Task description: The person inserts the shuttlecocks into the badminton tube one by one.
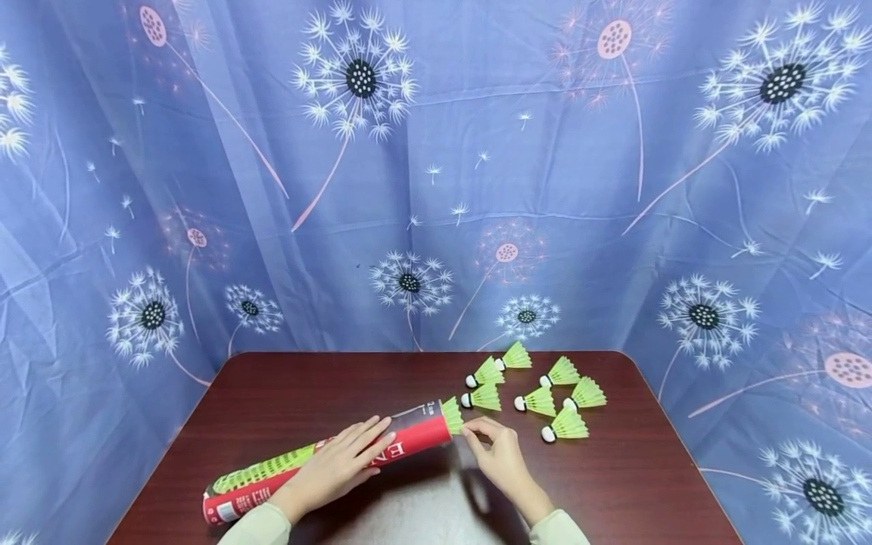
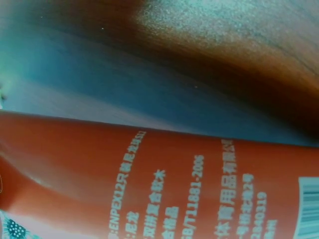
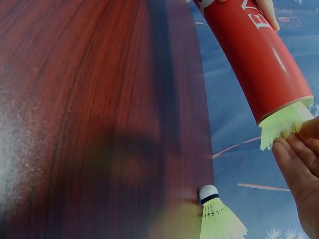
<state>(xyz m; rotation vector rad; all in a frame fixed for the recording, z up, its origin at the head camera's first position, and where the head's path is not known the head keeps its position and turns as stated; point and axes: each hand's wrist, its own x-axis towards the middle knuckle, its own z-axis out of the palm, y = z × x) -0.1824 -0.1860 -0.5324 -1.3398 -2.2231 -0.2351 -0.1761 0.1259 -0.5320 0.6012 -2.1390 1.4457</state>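
Grips tube (image 1: pixel 421 441) round its middle with left hand (image 1: pixel 334 471) — presumably against rolling or sliding. Pinches shuttlecock (image 1: pixel 452 415), jutting skirt-first from that tube, with right hand (image 1: pixel 499 453) — likely for lack of other exposed part.

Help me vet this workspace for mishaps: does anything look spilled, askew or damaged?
Nothing stands out. Seven yellow-green shuttlecocks with white tips lie loose on the dark reddish-brown wooden table, with no visible damage. Another yellow-green shuttlecock protrudes from the red printed cylindrical tube, pinched by the right hand.
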